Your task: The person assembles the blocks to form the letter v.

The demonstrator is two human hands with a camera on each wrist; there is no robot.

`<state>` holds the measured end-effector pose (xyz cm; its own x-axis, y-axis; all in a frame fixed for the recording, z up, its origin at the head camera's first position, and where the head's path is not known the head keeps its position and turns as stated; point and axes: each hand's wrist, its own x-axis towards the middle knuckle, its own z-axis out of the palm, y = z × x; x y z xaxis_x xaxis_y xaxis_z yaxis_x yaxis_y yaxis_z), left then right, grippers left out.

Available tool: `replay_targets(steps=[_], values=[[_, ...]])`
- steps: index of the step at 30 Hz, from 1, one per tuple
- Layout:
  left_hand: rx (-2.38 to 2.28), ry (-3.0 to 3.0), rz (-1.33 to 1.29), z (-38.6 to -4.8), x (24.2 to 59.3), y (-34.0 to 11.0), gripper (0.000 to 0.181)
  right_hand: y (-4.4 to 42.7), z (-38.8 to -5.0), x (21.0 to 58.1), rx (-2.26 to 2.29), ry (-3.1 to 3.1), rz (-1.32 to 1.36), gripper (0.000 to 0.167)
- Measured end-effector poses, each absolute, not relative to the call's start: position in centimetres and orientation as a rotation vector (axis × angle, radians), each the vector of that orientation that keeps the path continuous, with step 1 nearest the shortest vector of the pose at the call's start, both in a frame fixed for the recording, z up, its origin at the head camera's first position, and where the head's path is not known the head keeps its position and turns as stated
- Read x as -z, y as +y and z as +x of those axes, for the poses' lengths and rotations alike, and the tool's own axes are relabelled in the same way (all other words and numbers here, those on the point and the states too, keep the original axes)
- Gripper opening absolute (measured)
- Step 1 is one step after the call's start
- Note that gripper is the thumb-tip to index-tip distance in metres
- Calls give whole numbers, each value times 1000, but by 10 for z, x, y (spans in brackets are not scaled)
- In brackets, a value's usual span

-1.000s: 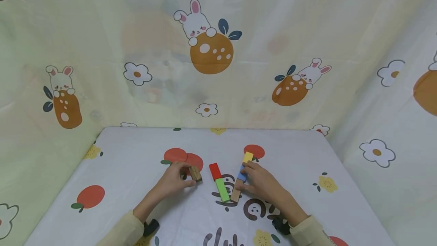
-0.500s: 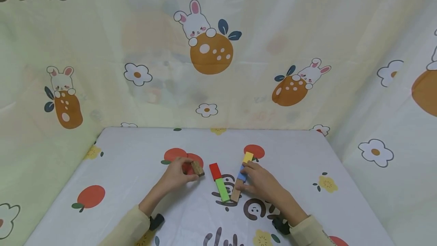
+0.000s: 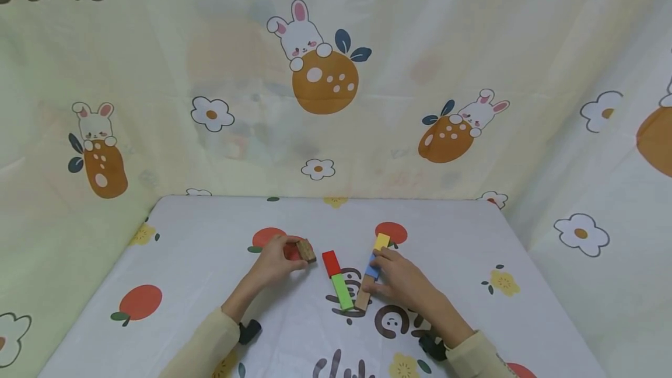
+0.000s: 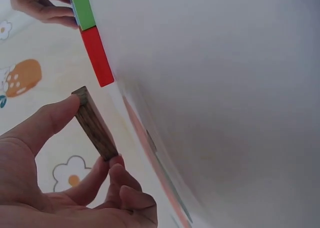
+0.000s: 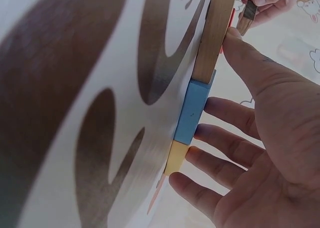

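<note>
Between thumb and fingertips, my left hand (image 3: 274, 261) pinches a dark brown wooden block (image 4: 95, 128), raised above the table and left of the red block (image 3: 331, 263). The red block lies end to end with a green block (image 3: 342, 292), making a slanted row. To its right is a second row: a tan wooden block (image 5: 215, 37), a blue block (image 5: 192, 110) and a yellow block (image 5: 176, 157). My right hand (image 3: 401, 279) rests against that row, with its thumb at the tan block and rather straight fingers along the blue and yellow ones.
A white cloth printed with fruit and lettering covers the table (image 3: 210, 220). Behind it hangs a pale curtain (image 3: 252, 150) with bunnies and flowers. Black wrist straps (image 3: 249, 331) sit at both sleeves.
The left hand has moved slightly away from the body and to the right, carrying the brown block nearer the red one. The right hand and both rows have stayed put.
</note>
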<state>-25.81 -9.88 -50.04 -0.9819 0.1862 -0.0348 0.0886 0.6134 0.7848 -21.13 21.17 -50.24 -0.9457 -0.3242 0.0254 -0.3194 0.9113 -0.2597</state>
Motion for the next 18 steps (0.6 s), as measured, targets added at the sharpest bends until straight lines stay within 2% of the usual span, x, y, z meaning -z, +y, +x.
replay_targets(steps=[18], values=[[-1317, 2697, 184, -271, 498, -89, 61, 212, -209, 499, 425, 3052, -525, 66]])
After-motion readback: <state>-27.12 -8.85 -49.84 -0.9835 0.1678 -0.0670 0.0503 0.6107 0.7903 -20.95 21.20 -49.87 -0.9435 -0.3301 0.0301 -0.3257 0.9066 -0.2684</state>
